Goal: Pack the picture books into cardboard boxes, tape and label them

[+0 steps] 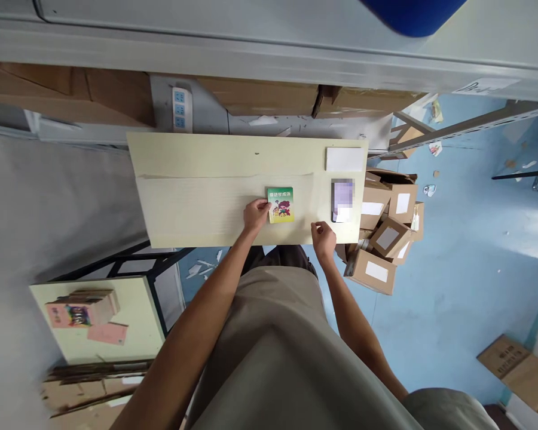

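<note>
A small children's book (281,205) with a green and yellow cover and cartoon figures lies on a pale, thin sheet (197,206) spread over the table. At the book's left edge is my left hand (256,215), its thumb and fingers closed on that edge. My right hand (324,239) is apart from the book, near the sheet's right end and the table's front edge. Its fingers are curled together; whatever they hold, if anything, is too small to make out.
The cream table (246,146) also bears a stack of white labels (344,159) and a phone-like purple item (342,200), partly blurred. Small cardboard boxes (388,236) are heaped at the right. A power strip (182,109) stands behind; a side table (138,310) holds pink books (72,315).
</note>
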Motion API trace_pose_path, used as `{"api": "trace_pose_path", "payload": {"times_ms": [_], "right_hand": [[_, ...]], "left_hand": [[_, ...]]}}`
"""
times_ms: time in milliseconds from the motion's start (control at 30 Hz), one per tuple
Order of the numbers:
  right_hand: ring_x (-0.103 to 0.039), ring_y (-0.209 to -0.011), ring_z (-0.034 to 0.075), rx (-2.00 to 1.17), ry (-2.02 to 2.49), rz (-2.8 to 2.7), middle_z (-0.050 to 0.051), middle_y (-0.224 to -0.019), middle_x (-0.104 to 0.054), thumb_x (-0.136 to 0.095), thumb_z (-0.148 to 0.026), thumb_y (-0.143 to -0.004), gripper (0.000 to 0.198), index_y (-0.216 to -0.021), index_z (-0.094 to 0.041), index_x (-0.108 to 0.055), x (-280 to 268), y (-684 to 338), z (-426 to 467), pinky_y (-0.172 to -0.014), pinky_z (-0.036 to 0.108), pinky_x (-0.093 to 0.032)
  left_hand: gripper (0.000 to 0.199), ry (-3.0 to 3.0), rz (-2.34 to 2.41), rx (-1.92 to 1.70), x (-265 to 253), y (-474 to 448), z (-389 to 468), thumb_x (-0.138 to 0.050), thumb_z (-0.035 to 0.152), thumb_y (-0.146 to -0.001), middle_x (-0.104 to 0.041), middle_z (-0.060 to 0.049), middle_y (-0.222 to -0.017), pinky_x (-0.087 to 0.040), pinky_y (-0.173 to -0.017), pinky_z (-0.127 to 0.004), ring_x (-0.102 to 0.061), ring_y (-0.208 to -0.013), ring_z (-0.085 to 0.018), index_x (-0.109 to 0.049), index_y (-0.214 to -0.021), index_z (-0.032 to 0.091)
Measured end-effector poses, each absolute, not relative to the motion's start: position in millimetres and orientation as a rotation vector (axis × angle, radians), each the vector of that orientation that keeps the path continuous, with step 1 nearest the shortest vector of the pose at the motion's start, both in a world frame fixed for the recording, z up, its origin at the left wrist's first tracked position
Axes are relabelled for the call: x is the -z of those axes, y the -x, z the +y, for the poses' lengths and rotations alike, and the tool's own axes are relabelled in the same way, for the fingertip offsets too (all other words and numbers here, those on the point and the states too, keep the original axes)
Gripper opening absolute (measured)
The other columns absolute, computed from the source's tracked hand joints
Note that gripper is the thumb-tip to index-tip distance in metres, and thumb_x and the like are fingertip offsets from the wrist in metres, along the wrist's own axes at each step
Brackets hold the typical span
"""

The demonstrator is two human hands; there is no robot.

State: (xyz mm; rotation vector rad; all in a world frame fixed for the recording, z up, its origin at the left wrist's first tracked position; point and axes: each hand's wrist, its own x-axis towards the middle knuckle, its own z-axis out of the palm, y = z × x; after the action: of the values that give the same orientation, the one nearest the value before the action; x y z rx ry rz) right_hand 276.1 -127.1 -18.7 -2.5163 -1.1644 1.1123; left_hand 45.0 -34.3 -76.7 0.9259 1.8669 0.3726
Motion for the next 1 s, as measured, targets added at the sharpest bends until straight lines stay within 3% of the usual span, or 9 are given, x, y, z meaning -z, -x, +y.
{"api": "trace_pose_path", "payload": {"times_ms": [133,300,467,600,767,867,1000], "right_hand": [[-0.07,-0.093,0.024,-0.949,2.39,-1.417,0.01,-0.108,-0.073,-0.059,-0.037,-0.108,0.026,-0.101,-0.021,-0.078,13,-258,-130,-0.075,0.032,-0.05],[-0.066,-0.116,0.027,-0.93,2.147,-1.778,0.012,-0.119,-0.072,-0.062,-0.026,-0.109,0.017,-0.103,-0.023,-0.078,12,-228,-122,-0.095,0.037,-0.057],[-0.064,-0.118,0.028,-1.069,2.059,-2.026,0.013,-0.128,-0.073,-0.06,-0.021,-0.11,0.018,-0.108,-0.023,-0.078,21,-203,-110,-0.096,0.039,-0.059],[-0.065,-0.119,0.029,-1.128,2.049,-2.09,0.014,-0.129,-0.073,-0.056,-0.018,-0.111,0.023,-0.11,-0.023,-0.078,27,-191,-105,-0.095,0.039,-0.061],[-0.065,-0.123,0.03,-1.195,2.047,-2.131,0.015,-0.129,-0.073,-0.056,-0.018,-0.11,0.022,-0.109,-0.022,-0.078,31,-185,-100,-0.098,0.04,-0.061],[-0.067,-0.122,0.029,-1.201,2.037,-2.031,0.013,-0.127,-0.074,-0.058,-0.024,-0.11,0.02,-0.111,-0.024,-0.077,35,-195,-92,-0.099,0.04,-0.062],[-0.072,-0.116,0.031,-1.082,2.189,-1.671,0.017,-0.13,-0.074,-0.06,-0.033,-0.107,0.025,-0.126,-0.021,-0.072,49,-220,-62,-0.097,0.043,-0.062]], "left_hand": [[0.019,-0.9,1.841,-0.428,82,-46,-37,-0.079,0.03,-0.087,-0.086,-0.008,-0.102,-0.06,-0.095,-0.035,-0.081,-0.1,-0.027,-0.085,-0.102,0.019],[0.021,-0.932,1.826,-0.47,84,-49,-39,-0.079,0.032,-0.088,-0.086,-0.008,-0.104,-0.06,-0.096,-0.035,-0.08,-0.101,-0.026,-0.085,-0.103,0.02],[0.018,-0.985,1.884,-0.459,78,-52,-46,-0.07,0.031,-0.097,-0.085,-0.008,-0.103,-0.058,-0.095,-0.034,-0.079,-0.099,-0.025,-0.081,-0.105,0.02],[0.035,-1.001,1.891,-0.496,74,-56,-56,-0.054,0.044,-0.11,-0.081,-0.011,-0.103,-0.058,-0.092,-0.033,-0.078,-0.092,-0.024,-0.078,-0.102,0.02],[0.022,-1.105,1.959,-0.41,74,-64,-62,-0.079,0.039,-0.093,-0.078,-0.013,-0.109,-0.058,-0.095,-0.034,-0.074,-0.092,-0.024,-0.081,-0.095,0.017],[0.019,-1.108,1.973,-0.374,77,-65,-61,-0.077,0.035,-0.093,-0.079,-0.013,-0.108,-0.058,-0.095,-0.036,-0.073,-0.092,-0.024,-0.083,-0.095,0.017],[0.021,-1.102,1.97,-0.341,80,-63,-59,-0.074,0.036,-0.096,-0.08,-0.012,-0.106,-0.056,-0.097,-0.037,-0.073,-0.092,-0.025,-0.086,-0.098,0.018]]}}
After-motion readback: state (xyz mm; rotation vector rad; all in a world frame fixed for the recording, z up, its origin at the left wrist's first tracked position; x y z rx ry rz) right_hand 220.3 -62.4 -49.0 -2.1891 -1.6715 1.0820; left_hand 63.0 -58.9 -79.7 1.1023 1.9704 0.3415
